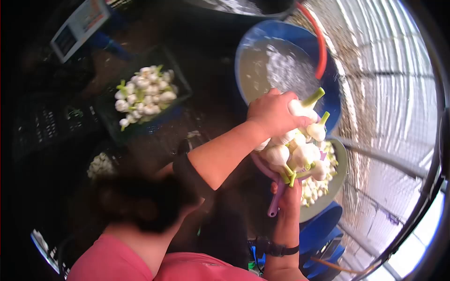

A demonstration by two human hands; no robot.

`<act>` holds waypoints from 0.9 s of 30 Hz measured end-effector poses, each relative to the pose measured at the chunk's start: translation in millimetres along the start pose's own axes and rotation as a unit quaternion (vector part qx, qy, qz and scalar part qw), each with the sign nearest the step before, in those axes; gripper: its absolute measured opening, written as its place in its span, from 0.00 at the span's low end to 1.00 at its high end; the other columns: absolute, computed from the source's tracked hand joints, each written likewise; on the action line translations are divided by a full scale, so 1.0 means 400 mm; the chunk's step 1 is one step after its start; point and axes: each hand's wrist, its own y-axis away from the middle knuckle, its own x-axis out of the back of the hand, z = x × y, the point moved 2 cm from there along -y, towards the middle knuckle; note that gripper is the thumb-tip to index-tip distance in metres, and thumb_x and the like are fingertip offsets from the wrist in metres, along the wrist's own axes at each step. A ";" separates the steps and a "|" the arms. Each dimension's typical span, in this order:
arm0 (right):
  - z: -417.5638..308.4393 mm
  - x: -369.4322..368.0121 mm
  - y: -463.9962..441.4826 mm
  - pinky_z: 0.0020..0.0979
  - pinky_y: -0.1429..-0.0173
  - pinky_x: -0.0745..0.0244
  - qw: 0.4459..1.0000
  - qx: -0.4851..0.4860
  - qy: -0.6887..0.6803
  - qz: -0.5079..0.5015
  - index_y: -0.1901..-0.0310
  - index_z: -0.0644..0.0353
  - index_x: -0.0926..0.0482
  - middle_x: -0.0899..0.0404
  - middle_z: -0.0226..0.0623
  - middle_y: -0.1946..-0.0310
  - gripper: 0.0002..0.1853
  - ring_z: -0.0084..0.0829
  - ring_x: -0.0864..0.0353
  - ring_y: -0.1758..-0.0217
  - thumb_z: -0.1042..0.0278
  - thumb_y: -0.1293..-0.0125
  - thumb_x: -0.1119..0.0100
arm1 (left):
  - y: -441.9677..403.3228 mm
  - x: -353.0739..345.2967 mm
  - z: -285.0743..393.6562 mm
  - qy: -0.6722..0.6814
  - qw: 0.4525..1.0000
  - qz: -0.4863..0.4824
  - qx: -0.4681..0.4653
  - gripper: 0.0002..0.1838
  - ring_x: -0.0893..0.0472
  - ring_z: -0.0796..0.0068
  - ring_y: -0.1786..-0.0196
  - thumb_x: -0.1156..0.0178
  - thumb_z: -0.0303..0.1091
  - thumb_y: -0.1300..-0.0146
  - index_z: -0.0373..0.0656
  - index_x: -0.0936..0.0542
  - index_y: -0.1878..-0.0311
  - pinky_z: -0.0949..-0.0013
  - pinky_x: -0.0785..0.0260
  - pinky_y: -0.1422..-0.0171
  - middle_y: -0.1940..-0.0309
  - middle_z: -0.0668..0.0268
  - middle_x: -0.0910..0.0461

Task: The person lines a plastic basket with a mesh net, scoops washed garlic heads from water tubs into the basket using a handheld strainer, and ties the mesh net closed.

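the left hand (276, 112) has its fingers and thumb closed on a garlic bulb (300, 110), whose green stem (313, 98) points up and away from the palm. this bulb is at the top of a heap of garlic (303, 154) that rises above the rim of a purple bowl (262, 167); several stems stick out over the bowl's near edge. the right hand (289, 195) is curled around the base of the bowl's handle (276, 202), holding it up from below; bulbs hide part of that hand, so i cannot tell how all its fingers are set. a dark band (282, 251) circles the right wrist.

beyond the bowl, a blue tub (332, 89) contains rippling water (286, 65), with a red hose (321, 44) hanging over its far right edge. beside the bowl, partly covered by it, a pale tub (340, 180) carries more bulbs, reaching near its right edge. off to the left, a dark crate (183, 77) has white bulbs (147, 93) piled between its edges, a few with green stems.
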 end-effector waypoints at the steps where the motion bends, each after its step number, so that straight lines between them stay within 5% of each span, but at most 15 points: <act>1: 0.026 -0.092 -0.017 0.28 0.84 0.35 0.999 -0.014 0.007 -0.030 0.53 0.64 0.30 0.25 0.42 0.72 0.15 0.31 0.30 0.85 0.63 0.35 0.50 | 0.014 0.084 -0.061 -0.008 0.999 0.028 0.018 0.34 0.23 0.61 0.49 0.31 0.58 0.57 0.49 0.23 0.49 0.63 0.31 0.45 0.51 0.61 0.26; 5: 0.177 -0.399 -0.095 0.25 0.81 0.32 0.984 0.027 0.093 -0.151 0.50 0.65 0.30 0.24 0.39 0.73 0.17 0.27 0.27 0.82 0.62 0.35 0.47 | 0.075 0.370 -0.344 0.022 0.982 0.186 -0.026 0.33 0.24 0.64 0.48 0.30 0.51 0.55 0.43 0.24 0.48 0.67 0.33 0.42 0.51 0.59 0.26; 10: 0.390 -0.691 -0.175 0.22 0.73 0.32 0.942 0.039 0.216 -0.256 0.44 0.60 0.31 0.23 0.28 0.65 0.18 0.18 0.26 0.72 0.66 0.35 0.46 | 0.181 0.570 -0.788 0.223 0.944 0.243 0.020 0.34 0.26 0.69 0.47 0.28 0.44 0.55 0.38 0.26 0.45 0.68 0.33 0.42 0.50 0.60 0.28; 11: 0.450 -0.723 -0.215 0.30 0.70 0.28 0.935 0.066 0.216 -0.272 0.39 0.61 0.37 0.21 0.37 0.62 0.26 0.29 0.21 0.70 0.66 0.37 0.44 | 0.206 0.599 -0.859 0.203 0.943 0.260 0.033 0.33 0.26 0.70 0.47 0.28 0.41 0.54 0.36 0.27 0.45 0.69 0.33 0.42 0.49 0.59 0.28; 13: 0.492 -0.798 -0.253 0.41 0.66 0.26 0.797 0.342 0.448 -0.216 0.33 0.61 0.48 0.21 0.51 0.61 0.35 0.47 0.18 0.66 0.65 0.39 0.43 | 0.261 0.651 -0.922 0.273 0.918 0.270 0.101 0.29 0.26 0.68 0.46 0.31 0.37 0.50 0.36 0.26 0.45 0.69 0.34 0.42 0.49 0.57 0.27; 15: 0.479 -0.862 -0.260 0.48 0.62 0.27 0.788 0.274 0.522 -0.179 0.31 0.60 0.58 0.24 0.61 0.58 0.42 0.59 0.22 0.63 0.67 0.42 0.43 | 0.297 0.665 -1.146 0.131 0.899 0.398 0.131 0.24 0.26 0.67 0.46 0.34 0.33 0.46 0.36 0.26 0.45 0.68 0.34 0.41 0.50 0.56 0.25; 19: 0.409 -0.939 -0.285 0.46 0.66 0.25 0.622 0.501 0.588 -0.126 0.29 0.56 0.63 0.21 0.53 0.63 0.49 0.53 0.20 0.69 0.71 0.46 0.41 | 0.421 0.671 -1.247 0.099 0.817 0.539 0.177 0.18 0.26 0.66 0.45 0.42 0.27 0.40 0.36 0.26 0.45 0.68 0.35 0.40 0.47 0.56 0.26; 23: 0.313 -0.884 -0.343 0.43 0.66 0.25 0.645 0.513 0.563 -0.071 0.28 0.53 0.62 0.20 0.49 0.62 0.51 0.50 0.18 0.68 0.74 0.50 0.38 | 0.508 0.579 -1.198 -0.026 0.810 0.542 0.223 0.20 0.32 0.65 0.38 0.47 0.24 0.38 0.39 0.28 0.42 0.66 0.40 0.35 0.43 0.57 0.30; 25: 0.259 -0.825 -0.369 0.36 0.63 0.25 0.647 0.481 0.587 -0.080 0.29 0.55 0.60 0.21 0.48 0.59 0.46 0.42 0.17 0.64 0.68 0.42 0.38 | 0.521 0.508 -1.133 -0.163 0.816 0.513 0.213 0.20 0.32 0.61 0.38 0.46 0.23 0.40 0.39 0.27 0.43 0.64 0.41 0.34 0.43 0.56 0.30; 27: 0.224 -0.737 -0.400 0.28 0.67 0.27 0.737 0.507 0.442 -0.065 0.35 0.63 0.41 0.20 0.39 0.66 0.32 0.30 0.20 0.72 0.68 0.39 0.39 | 0.497 0.435 -1.042 -0.178 0.837 0.487 0.174 0.19 0.31 0.59 0.40 0.45 0.22 0.42 0.37 0.26 0.46 0.63 0.41 0.34 0.45 0.56 0.30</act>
